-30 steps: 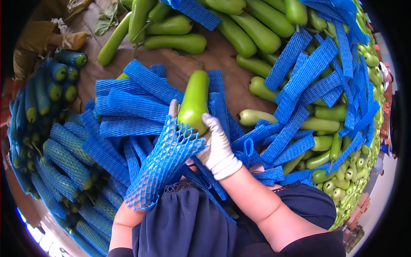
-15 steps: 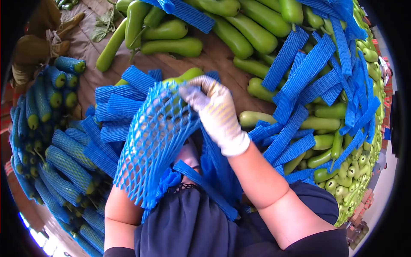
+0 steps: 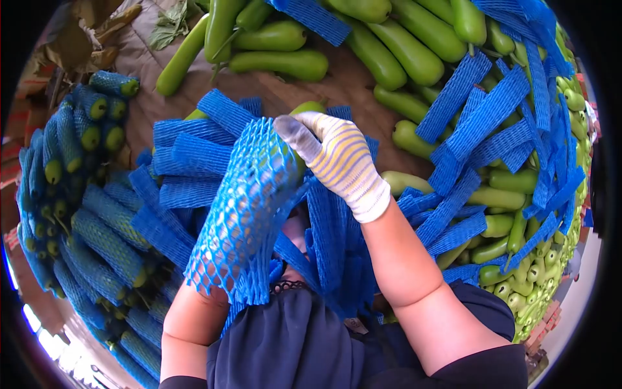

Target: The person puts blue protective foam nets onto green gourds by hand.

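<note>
A blue foam net sleeve is stretched over my left hand, whose glove shows in pale patches through the mesh. The fingers in there are hidden. My right hand, in a white glove with yellow stripes and a grey thumb, pinches the sleeve's upper rim. Behind the pinch, the end of a green bottle gourd peeks out. Flat blue sleeves lie stacked just left of the stretched one, and more blue sleeves hang down below my right wrist.
Bare green gourds lie on the brown sheet ahead. Loose blue sleeves are strewn over the gourds at right, with a large gourd heap beyond. Gourds in blue sleeves are piled at left.
The stretched sleeve looks narrower and more gathered. My right hand has turned slightly at the rim, its back now facing up more. The whole view has shifted a little.
</note>
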Action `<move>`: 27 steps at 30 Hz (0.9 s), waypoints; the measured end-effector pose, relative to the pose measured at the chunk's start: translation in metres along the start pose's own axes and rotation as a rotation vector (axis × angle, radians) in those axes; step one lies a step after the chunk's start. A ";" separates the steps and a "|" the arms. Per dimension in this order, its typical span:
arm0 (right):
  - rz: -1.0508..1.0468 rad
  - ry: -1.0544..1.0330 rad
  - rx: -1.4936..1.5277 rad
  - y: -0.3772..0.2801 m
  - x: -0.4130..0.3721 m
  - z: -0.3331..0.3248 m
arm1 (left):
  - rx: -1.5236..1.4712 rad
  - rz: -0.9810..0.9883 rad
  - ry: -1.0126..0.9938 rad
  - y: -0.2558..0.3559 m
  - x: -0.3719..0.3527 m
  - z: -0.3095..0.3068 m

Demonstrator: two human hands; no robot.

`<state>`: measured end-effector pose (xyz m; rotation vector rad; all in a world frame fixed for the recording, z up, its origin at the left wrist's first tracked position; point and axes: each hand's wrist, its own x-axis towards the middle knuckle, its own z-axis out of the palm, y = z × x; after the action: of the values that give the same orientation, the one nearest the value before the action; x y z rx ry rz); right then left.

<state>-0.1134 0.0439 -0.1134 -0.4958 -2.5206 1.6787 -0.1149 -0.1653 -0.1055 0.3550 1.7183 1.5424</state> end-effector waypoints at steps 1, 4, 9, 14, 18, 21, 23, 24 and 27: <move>0.058 -0.042 0.035 0.000 -0.005 -0.006 | 0.008 0.008 -0.007 -0.001 0.004 0.001; 0.133 -0.059 0.113 -0.007 -0.022 -0.015 | 0.030 0.015 -0.027 -0.005 -0.005 0.010; 0.137 -0.118 0.181 -0.013 -0.026 -0.024 | 0.076 0.029 -0.049 -0.007 -0.008 0.018; 0.138 -0.074 0.123 -0.006 -0.013 -0.020 | 0.123 0.038 -0.052 -0.006 0.002 0.020; 0.318 0.058 0.515 0.037 0.013 -0.017 | 0.160 0.031 -0.044 -0.008 0.012 0.017; 0.363 0.114 0.498 0.087 0.040 0.000 | 0.198 0.030 -0.050 -0.010 0.007 0.011; 0.399 0.144 0.440 0.108 0.055 0.005 | -0.420 -0.061 0.017 0.015 0.019 0.021; 0.432 0.171 0.378 0.117 0.062 0.008 | -1.042 -0.148 0.093 0.030 0.026 0.024; 0.358 0.196 0.164 0.128 0.065 0.010 | -1.024 -0.213 0.166 0.037 0.030 0.019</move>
<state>-0.1481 0.1000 -0.2414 -1.0884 -2.2311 1.8215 -0.1319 -0.1232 -0.0806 -0.4718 0.8352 2.0755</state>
